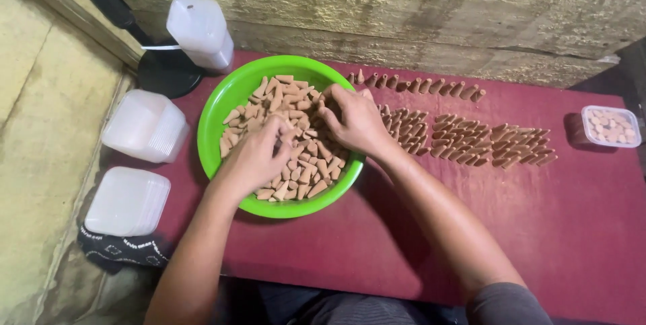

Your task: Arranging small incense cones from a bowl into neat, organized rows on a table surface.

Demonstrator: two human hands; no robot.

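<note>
**Both hands in the cone bowl**

Bottom of frame: dark trousers, grey sleeve (506, 303) at lower right. Two bare forearms reaching up-frame over a maroon cloth (572, 231).

Centre: green bowl (219, 106), round, heaped with small tan cones (306, 177). Both hands inside it, on the heap.
- Left hand (254, 160): palm down, fingers curled and drawn together at the tips, pinching into the cones near mid-bowl. Likely a cone or two in the pinch; cannot tell for certain, fingertips hidden among the pieces.
- Right hand (355, 120): at the bowl's right rim, knuckles up, fingers bent down into the heap. Half closed; what it grips, if anything, not visible.

Handling, as a judgement: cones look light, dry, matt, stiff but brittle, tips apt to chip. Not slippery. Best taken singly, thumb and forefinger on the thicker base end, light pressure. Loose heap, apt to shift when dug into.

Right of bowl, mid-frame: rows of cones (471, 140) laid flat on the cloth, packed side by side. Above them, near the wall, a single line of cones (417, 85), some upright, some tipped.

Left edge: two stacks of clear lidded tubs (128, 200), just off the cloth. Far right: one small tub (611, 126), filled with cones.

Upper left: white bottle (200, 32) tilted, dark round stand (165, 73) behind the bowl. Top: rough plaster wall (404, 9).
</note>
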